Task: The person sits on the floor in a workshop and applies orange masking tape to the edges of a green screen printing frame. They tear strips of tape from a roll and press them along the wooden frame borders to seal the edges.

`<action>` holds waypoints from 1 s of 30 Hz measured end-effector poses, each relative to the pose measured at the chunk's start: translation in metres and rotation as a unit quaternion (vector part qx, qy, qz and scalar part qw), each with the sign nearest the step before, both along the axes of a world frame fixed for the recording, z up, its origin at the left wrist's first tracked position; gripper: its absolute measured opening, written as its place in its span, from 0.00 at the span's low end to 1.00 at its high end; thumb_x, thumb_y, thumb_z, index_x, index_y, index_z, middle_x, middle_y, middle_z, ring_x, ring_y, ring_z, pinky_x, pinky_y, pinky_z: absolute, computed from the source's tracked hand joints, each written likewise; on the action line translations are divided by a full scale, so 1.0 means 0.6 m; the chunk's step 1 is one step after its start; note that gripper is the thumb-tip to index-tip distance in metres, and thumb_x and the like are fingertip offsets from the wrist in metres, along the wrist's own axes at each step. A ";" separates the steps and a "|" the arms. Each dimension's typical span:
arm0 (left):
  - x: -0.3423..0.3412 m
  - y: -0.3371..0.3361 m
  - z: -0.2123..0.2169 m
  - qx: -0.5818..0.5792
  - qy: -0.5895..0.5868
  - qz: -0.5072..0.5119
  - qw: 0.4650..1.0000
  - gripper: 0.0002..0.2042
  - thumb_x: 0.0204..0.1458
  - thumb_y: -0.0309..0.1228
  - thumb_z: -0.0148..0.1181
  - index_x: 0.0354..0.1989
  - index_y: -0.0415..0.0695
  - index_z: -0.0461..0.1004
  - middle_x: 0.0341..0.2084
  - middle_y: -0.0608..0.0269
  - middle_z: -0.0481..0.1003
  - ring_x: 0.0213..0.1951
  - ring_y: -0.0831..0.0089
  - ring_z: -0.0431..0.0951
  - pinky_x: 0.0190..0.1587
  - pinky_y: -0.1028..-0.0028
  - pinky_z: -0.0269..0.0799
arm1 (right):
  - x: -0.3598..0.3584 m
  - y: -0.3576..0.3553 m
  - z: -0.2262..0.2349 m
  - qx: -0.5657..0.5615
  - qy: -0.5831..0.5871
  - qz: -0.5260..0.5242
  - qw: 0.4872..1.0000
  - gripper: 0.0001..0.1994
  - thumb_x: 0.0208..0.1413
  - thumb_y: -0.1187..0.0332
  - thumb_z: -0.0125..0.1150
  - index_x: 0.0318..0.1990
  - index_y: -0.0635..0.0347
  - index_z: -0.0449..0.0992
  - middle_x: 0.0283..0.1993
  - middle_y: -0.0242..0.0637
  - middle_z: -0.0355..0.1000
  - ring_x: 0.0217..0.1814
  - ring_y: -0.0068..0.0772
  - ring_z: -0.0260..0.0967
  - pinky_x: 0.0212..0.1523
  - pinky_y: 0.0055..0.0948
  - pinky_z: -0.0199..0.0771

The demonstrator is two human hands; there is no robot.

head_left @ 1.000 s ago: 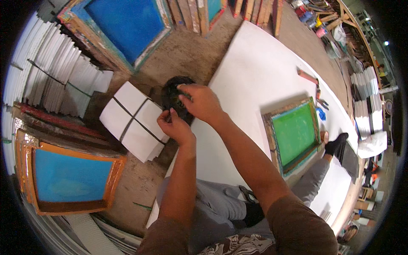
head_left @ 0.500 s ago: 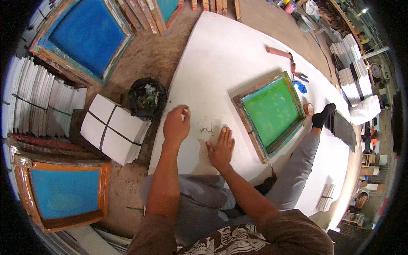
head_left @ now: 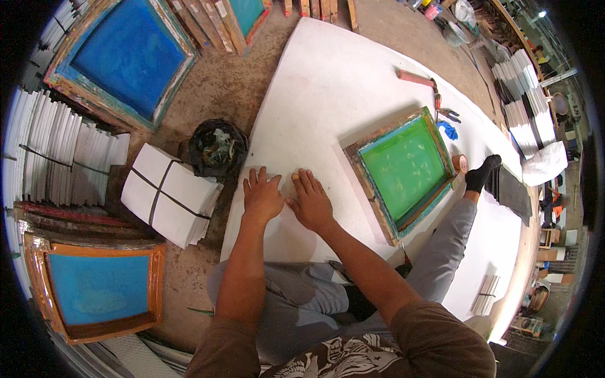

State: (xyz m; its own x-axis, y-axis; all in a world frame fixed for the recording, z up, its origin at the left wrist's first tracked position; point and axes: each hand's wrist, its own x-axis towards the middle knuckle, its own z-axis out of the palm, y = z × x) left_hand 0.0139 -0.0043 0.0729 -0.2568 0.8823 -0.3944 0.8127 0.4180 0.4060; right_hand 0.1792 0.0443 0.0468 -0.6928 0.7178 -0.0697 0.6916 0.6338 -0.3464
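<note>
Side by side on a large white board (head_left: 328, 75), my left hand (head_left: 263, 198) and my right hand (head_left: 311, 203) lie palm down with fingers stretched out. The left is close to the board's left edge. Their thumbs nearly meet. Small dark thin bits that lay on this part of the board do not show now; the hands may cover them. To the right of my right hand rests a wooden screen-printing frame with green mesh (head_left: 403, 170), apart from it. Left of my left hand, beyond the board's edge, stands a bin lined with a black bag (head_left: 217, 148), holding scraps.
A strapped stack of white sheets (head_left: 165, 189) stands left of the board. Blue-mesh frames (head_left: 129, 60) and more stacks (head_left: 57, 148) line the left side. A hammer (head_left: 416, 78), pliers (head_left: 449, 114), blue cloth (head_left: 448, 130) and tape roll (head_left: 460, 164) lie beyond the green frame.
My right hand has slid left, next to my left hand. My left hand, half curled before, now lies flat with its fingers spread. The dark bits have gone from sight.
</note>
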 end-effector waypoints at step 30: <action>-0.009 0.008 0.025 -0.018 -0.059 0.005 0.998 0.26 0.62 0.37 0.56 0.69 0.49 0.67 0.72 0.45 0.55 0.75 0.46 0.47 0.76 0.49 0.42 | 0.142 -0.094 -0.018 0.013 0.047 0.035 0.998 0.31 0.62 0.59 0.61 0.68 0.65 0.63 0.74 0.54 0.56 0.78 0.55 0.51 0.76 0.50 0.51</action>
State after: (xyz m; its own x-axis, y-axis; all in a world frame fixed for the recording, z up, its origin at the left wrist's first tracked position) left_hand 0.0084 0.0004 0.0881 -0.2155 0.8649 -0.4533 0.7559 0.4416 0.4832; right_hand 0.2643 -0.0120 0.0358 -0.7442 0.6677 0.0163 0.6099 0.6893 -0.3911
